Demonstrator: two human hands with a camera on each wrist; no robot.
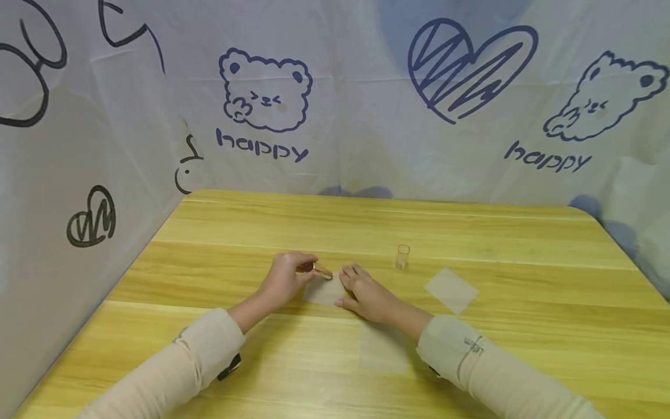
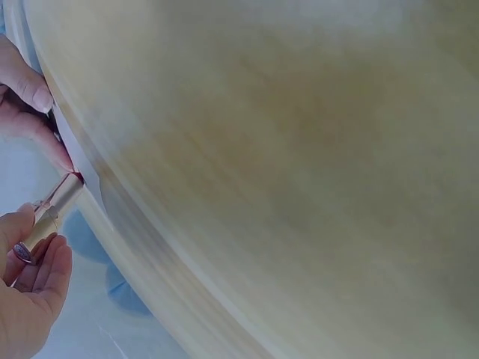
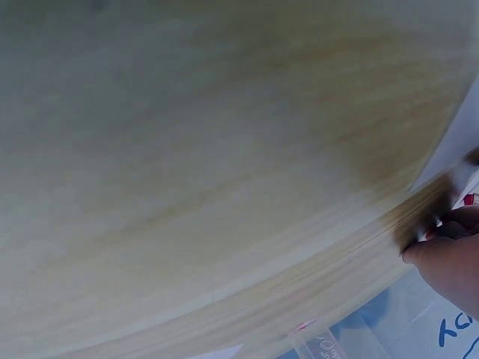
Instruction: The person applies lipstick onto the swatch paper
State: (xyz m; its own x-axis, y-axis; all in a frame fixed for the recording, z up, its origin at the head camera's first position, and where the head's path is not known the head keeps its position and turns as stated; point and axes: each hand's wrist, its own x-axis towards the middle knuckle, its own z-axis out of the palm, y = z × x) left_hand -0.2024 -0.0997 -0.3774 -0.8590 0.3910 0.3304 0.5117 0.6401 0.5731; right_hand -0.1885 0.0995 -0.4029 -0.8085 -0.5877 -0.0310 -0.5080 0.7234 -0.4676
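My left hand (image 1: 285,276) pinches a slim rose-gold lipstick (image 1: 323,272) between thumb and fingers. In the left wrist view the dark red end of the lipstick (image 2: 60,200) points down at the edge of a sheet, close to the other hand's fingertips. This small pale paper sheet (image 1: 321,293) lies on the table between the hands. My right hand (image 1: 369,294) rests over its right side, fingers extended, pressing on it. Whether the red end touches the paper I cannot tell.
A clear cap (image 1: 402,256) stands upright behind the right hand. One pale sheet (image 1: 451,290) lies to the right, another (image 1: 383,352) nearer, partly under the right forearm. The wooden table (image 1: 173,279) ends at a printed white cloth (image 1: 361,116).
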